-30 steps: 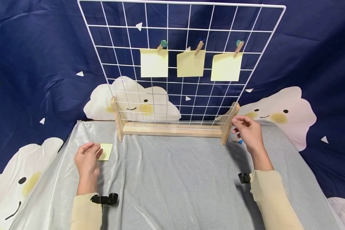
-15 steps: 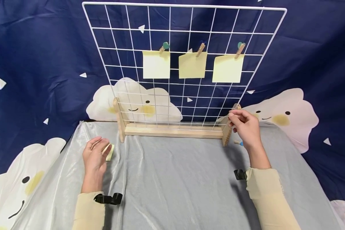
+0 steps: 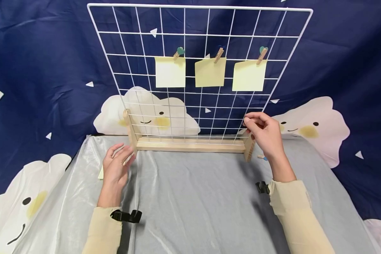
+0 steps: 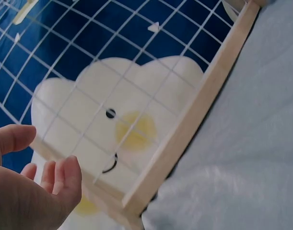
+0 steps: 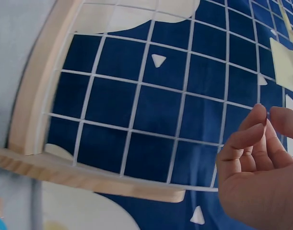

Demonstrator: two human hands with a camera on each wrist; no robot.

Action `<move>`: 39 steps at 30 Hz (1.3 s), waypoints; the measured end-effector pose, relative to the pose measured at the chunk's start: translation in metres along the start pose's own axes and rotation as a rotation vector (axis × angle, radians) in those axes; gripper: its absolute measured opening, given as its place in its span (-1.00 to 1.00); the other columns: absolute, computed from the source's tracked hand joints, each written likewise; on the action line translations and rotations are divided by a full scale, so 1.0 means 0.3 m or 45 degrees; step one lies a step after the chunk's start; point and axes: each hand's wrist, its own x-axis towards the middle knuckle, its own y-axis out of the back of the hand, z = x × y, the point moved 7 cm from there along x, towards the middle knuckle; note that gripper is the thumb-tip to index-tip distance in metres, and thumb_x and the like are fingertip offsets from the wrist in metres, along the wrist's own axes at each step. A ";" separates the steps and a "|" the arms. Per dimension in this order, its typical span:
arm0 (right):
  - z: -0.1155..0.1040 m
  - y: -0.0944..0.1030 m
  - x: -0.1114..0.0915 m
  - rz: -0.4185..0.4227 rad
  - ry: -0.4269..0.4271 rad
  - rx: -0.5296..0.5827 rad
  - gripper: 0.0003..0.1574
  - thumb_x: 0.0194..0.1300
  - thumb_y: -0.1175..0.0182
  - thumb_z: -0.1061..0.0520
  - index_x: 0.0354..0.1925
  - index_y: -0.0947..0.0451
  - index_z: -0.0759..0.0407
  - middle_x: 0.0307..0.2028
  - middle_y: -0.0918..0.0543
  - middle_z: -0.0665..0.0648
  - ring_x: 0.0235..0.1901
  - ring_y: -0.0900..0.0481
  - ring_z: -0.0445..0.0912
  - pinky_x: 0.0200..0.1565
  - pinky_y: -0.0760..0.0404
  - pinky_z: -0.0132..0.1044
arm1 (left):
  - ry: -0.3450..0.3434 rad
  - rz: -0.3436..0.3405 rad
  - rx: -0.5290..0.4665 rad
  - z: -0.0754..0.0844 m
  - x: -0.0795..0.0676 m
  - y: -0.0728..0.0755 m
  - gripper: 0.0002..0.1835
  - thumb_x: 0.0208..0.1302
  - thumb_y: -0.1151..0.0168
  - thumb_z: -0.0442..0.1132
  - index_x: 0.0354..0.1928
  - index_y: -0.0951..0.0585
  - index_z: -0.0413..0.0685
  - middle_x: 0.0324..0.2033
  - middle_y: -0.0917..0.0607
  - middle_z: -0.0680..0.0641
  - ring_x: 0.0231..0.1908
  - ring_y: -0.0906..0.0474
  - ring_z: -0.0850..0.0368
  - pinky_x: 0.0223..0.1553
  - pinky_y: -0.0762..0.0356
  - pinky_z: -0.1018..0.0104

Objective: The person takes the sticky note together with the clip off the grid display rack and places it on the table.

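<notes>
Left of centre in the frame, a square pale-yellow paper note (image 3: pixel 100 174) lies on the grey velvety cloth (image 3: pixel 190 197), mostly hidden behind my left hand (image 3: pixel 115 164), whose fingers bend loosely, thumb well apart, holding nothing. Lowering that wrist carelessly could crease or drag the note. Across the middle, a white wire grid (image 3: pixel 200 7) stands in its pale wooden base (image 3: pixel 190 144); a bump from my knuckles could rock both. From upper centre rightward, three yellow paper notes (image 3: pixel 210 72) hang on it, each from a single wooden clothespin (image 3: pixel 219 55), so a jolt might tilt them. At right, my right hand (image 3: pixel 266 135) is near the grid's lower corner, thumb and forefinger narrowed together; I cannot tell whether they pinch anything. Beside that wrist, a blue-tipped wooden clothespin (image 3: pixel 262 157) lies where a dropping arm could sweep it away.
</notes>
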 end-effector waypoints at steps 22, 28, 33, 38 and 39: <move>-0.157 -0.100 0.049 -0.152 0.140 0.017 -0.73 0.42 -0.29 0.15 0.02 -0.62 0.25 -0.36 -0.67 -0.04 -0.42 -0.66 -0.06 -0.53 -0.55 -0.39 | -0.021 -0.213 -0.066 0.032 -0.036 -0.206 -0.64 0.32 -0.31 -0.50 0.08 -0.45 -0.18 -0.15 -0.62 -0.11 -0.21 -0.69 0.06 0.04 -0.70 0.17; -0.173 -0.111 0.061 -0.156 0.133 0.033 -0.75 0.42 -0.30 0.13 0.02 -0.64 0.18 -0.36 -0.68 -0.01 -0.42 -0.63 -0.06 -0.52 -0.54 -0.39 | 0.013 -0.244 -0.094 0.020 -0.038 -0.244 -0.70 0.32 -0.29 -0.52 -0.01 -0.48 -0.12 -0.23 -0.65 -0.07 -0.24 -0.69 0.06 -0.02 -0.71 0.19; -0.212 -0.124 0.086 -0.178 0.153 0.037 -0.74 0.42 -0.29 0.13 0.03 -0.63 0.18 -0.32 -0.67 0.04 -0.40 -0.62 -0.03 -0.52 -0.54 -0.36 | 0.037 -0.274 -0.095 0.015 -0.040 -0.275 -0.72 0.34 -0.29 -0.48 0.00 -0.49 -0.10 -0.25 -0.67 -0.06 -0.24 -0.69 0.07 -0.01 -0.71 0.20; -0.243 -0.138 0.109 -0.187 0.144 0.017 -0.71 0.43 -0.29 0.08 0.06 -0.63 0.14 -0.23 -0.70 0.11 -0.37 -0.67 0.01 -0.48 -0.58 -0.32 | 0.045 -0.306 -0.143 0.031 -0.036 -0.311 -0.71 0.33 -0.31 -0.47 0.00 -0.47 -0.14 -0.25 -0.67 -0.08 -0.25 -0.69 0.06 -0.05 -0.73 0.22; -0.248 -0.142 0.113 -0.192 0.145 0.017 -0.71 0.43 -0.28 0.08 0.06 -0.63 0.14 -0.23 -0.71 0.11 -0.37 -0.66 0.00 -0.47 -0.58 -0.31 | 0.046 -0.310 -0.152 0.034 -0.035 -0.317 -0.71 0.33 -0.31 -0.47 0.00 -0.47 -0.15 -0.24 -0.68 -0.08 -0.25 -0.69 0.06 -0.05 -0.73 0.22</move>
